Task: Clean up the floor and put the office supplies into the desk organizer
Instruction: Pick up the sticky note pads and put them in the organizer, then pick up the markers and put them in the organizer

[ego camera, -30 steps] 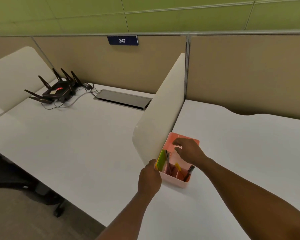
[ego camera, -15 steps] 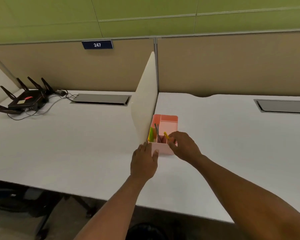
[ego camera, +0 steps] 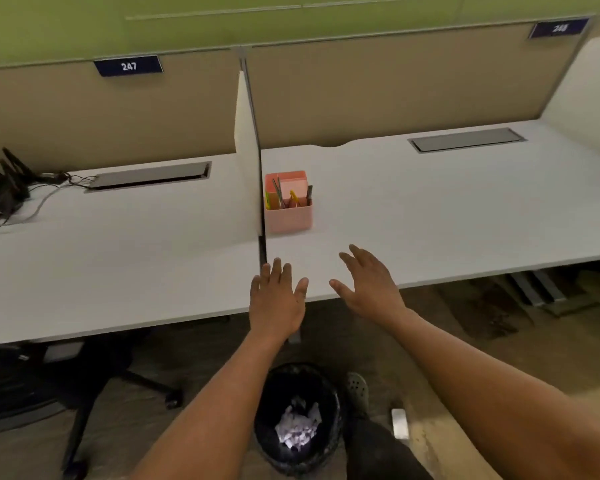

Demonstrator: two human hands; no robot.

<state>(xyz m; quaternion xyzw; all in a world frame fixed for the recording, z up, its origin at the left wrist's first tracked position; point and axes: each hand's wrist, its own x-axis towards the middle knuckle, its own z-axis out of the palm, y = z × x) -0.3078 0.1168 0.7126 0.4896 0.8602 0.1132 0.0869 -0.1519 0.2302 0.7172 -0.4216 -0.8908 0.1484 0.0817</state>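
Above the desk edge (ego camera: 430, 271), left hand (ego camera: 278, 303) and right hand (ego camera: 371, 285) hover, each grip spread.

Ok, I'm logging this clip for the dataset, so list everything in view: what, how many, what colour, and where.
desk organizer: 1, pink, on the right desk beside the divider, holding pens and a pink notepad
desks: 2, white, side by side
divider: 1, cream, upright between the desks
cable trays: 2, grey, one set in each desk
router: 1, black, far left, cabled
number plates: 2, navy, on the beige partition
waste bin: 1, black, on the floor, crumpled paper inside
white object: 1, on the floor right of the bin
chair base: 1, black, under the left desk
shoe: 1, grey, by the bin
left hand: open, over the desk edge
right hand: open, holding nothing
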